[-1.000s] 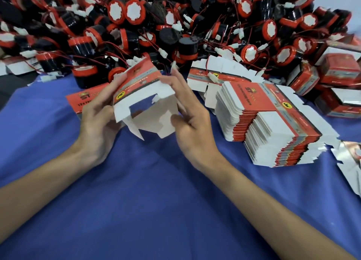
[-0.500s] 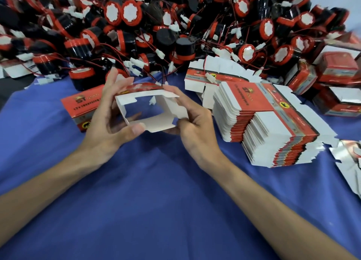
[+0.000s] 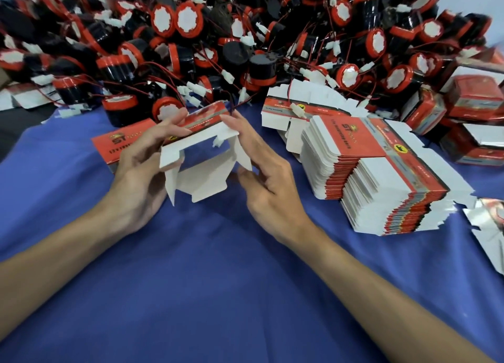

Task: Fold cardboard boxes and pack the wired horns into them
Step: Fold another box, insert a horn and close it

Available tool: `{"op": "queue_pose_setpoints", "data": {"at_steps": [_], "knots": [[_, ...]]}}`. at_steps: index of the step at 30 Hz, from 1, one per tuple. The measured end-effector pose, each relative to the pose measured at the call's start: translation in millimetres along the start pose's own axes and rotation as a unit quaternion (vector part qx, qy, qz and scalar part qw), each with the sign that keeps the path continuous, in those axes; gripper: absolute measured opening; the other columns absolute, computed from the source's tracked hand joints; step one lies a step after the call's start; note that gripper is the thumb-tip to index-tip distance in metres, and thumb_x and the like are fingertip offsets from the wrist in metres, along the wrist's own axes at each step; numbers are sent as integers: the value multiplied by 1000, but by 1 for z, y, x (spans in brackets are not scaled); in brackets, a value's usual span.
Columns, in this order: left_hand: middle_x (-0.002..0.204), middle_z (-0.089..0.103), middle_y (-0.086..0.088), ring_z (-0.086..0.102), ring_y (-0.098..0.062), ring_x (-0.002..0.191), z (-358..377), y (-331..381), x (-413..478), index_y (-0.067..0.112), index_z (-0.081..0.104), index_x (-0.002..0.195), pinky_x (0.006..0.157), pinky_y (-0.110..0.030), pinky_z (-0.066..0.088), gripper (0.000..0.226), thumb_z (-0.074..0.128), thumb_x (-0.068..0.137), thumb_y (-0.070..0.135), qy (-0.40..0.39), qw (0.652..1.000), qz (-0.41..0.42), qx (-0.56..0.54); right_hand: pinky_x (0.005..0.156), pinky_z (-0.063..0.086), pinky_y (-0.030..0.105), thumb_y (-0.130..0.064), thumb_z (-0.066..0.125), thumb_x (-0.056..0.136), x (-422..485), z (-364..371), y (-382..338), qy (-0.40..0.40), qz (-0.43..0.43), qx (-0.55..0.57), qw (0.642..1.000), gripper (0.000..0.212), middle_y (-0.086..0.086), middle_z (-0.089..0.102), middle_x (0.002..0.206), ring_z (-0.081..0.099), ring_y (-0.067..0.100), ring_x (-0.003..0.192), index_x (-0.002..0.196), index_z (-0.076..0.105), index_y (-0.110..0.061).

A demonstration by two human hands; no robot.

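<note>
Tipped toward the camera since half a second ago: red-and-white thin cardboard box (image 3: 204,180), squared into a tube, near flaps splayed. It's held above the blue cloth (image 3: 218,281), left hand (image 3: 136,172) and right hand (image 3: 270,182) each pinching one side. Likely light and crushable; grip at the creases, not the flaps.

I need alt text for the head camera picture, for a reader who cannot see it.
Two bare hands, left hand and right hand, hold a half-folded cardboard box with its white flaps open above a blue cloth. A stack of flat boxes lies to the right, and a big pile of red-and-black wired horns fills the back.
</note>
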State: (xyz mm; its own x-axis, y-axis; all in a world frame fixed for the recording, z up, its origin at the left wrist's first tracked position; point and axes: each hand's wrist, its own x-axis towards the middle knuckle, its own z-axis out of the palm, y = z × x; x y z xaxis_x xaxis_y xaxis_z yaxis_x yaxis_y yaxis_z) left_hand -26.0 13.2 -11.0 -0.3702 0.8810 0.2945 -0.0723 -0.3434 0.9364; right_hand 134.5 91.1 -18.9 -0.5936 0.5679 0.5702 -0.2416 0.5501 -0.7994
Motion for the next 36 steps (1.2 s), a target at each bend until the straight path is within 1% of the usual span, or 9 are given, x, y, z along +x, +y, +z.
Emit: {"op": "queue_pose_setpoints", "data": {"at_steps": [4, 8, 13, 20, 23, 26, 30, 33, 36], "knots": [[139, 54, 7, 51, -4, 128, -4, -1, -1, 26, 77, 82, 89, -20, 50, 56, 26, 83, 1, -7, 998, -30, -59, 89, 55, 46, 28, 28, 71, 0, 1, 3, 9, 11, 0, 1000, 80, -8, 43, 143, 31, 23, 143, 139, 44, -12], [138, 55, 10, 52, -6, 127, -6, -2, -1, 22, 66, 96, 92, -26, 51, 28, 67, 79, 44, -15, 997, -36, -64, 83, 58, 31, 23, 26, 72, 0, -2, 4, 17, 28, -6, 999, 77, -1, 44, 144, 41, 12, 136, 135, 51, -13], [112, 65, 18, 61, -5, 106, -4, -8, -2, 25, 56, 111, 83, -22, 54, 45, 71, 69, 17, -25, 999, -5, 28, 84, 56, 24, 20, 28, 76, -1, -1, -1, 28, 37, -2, 999, 69, 7, 48, 142, 54, 23, 115, 132, 54, -11], [124, 62, 2, 59, -18, 117, -2, -4, 0, 28, 67, 110, 88, -26, 54, 64, 88, 55, 55, -2, 999, -32, 34, 72, 53, 58, 1, 49, 83, -3, -4, -4, 21, 66, 40, 997, 50, 9, 57, 134, 62, 28, 108, 131, 55, -10], [122, 63, 3, 59, -22, 118, 0, -3, 0, 29, 66, 109, 83, -26, 56, 60, 87, 57, 52, 0, 999, -37, 36, 63, 54, 55, -7, 53, 92, -2, -1, -3, 53, 55, -5, 997, 37, -3, 65, 113, 63, 34, 81, 128, 58, -10], [126, 60, 0, 56, -20, 121, -2, -3, 1, 27, 62, 115, 90, -28, 53, 72, 84, 56, 61, -8, 998, -29, 55, 67, 57, 53, 9, 44, 92, 1, 0, 1, 69, 25, -50, 996, 44, -28, 58, 86, 59, 10, 63, 130, 56, -10], [132, 56, 4, 52, -19, 126, -4, -4, -1, 30, 58, 121, 96, -26, 48, 70, 84, 59, 52, -46, 995, -10, 83, 84, 57, 28, 19, 32, 85, 1, -3, 4, 59, 24, -43, 997, 53, -1, 63, 112, 61, -2, 95, 130, 54, 1], [140, 51, 3, 49, -14, 129, -6, -7, 0, 30, 52, 128, 105, -34, 42, 73, 80, 63, 42, -65, 988, -6, 140, 86, 57, 29, 24, 30, 82, 2, -2, 5, 46, 18, -40, 998, 55, 20, 48, 139, 46, 15, 129, 124, 59, 3], [149, 43, -4, 40, -20, 138, -8, -8, 1, 26, 50, 132, 114, -51, 31, 68, 71, 68, 26, -77, 988, -13, 136, 84, 58, 31, 21, 32, 82, 2, -2, 5, 53, 8, -42, 998, 51, 22, 46, 141, 49, 12, 126, 120, 62, 4]]}}
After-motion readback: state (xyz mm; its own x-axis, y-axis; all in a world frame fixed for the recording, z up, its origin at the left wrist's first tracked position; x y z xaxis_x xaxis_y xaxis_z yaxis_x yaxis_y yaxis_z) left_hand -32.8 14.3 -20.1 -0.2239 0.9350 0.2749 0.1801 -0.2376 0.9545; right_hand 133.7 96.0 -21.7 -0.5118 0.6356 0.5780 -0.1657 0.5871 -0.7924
